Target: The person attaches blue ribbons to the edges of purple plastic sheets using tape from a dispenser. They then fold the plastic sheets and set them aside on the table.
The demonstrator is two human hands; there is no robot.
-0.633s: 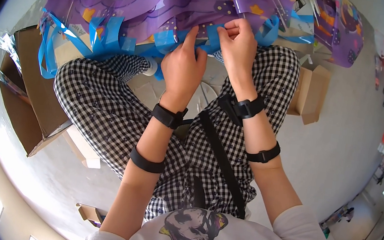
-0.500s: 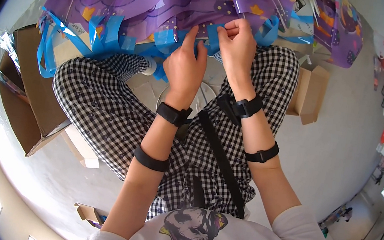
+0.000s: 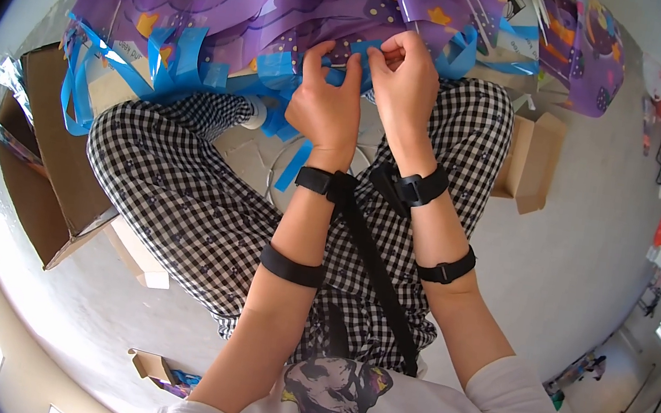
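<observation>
Purple patterned foil sheets (image 3: pixel 291 7) spread across the top of the view, with blue plastic strips (image 3: pixel 186 59) along their near edge. My right hand (image 3: pixel 404 90) is closed, its thumb and forefinger pinched at a blue strip (image 3: pixel 364 47) beside the foil. Just left of it my left hand (image 3: pixel 325 108) has thumb and forefinger raised and apart, the thumb close to that strip. Its other fingers are curled and mostly hidden. Another narrow blue strip (image 3: pixel 294 165) hangs below, by the left wrist.
My crossed legs in checked trousers (image 3: pixel 175 168) lie under the foil. An open brown carton (image 3: pixel 58 160) stands at the left, a small cardboard box (image 3: pixel 529 163) beside the right knee. A little open box (image 3: pixel 151 367) sits on the floor (image 3: pixel 575 266) at lower left.
My left hand has shifted slightly right and down, its forefinger now bent and parted from the thumb. A blue strip shows below its wrist. The right hand has barely moved.
</observation>
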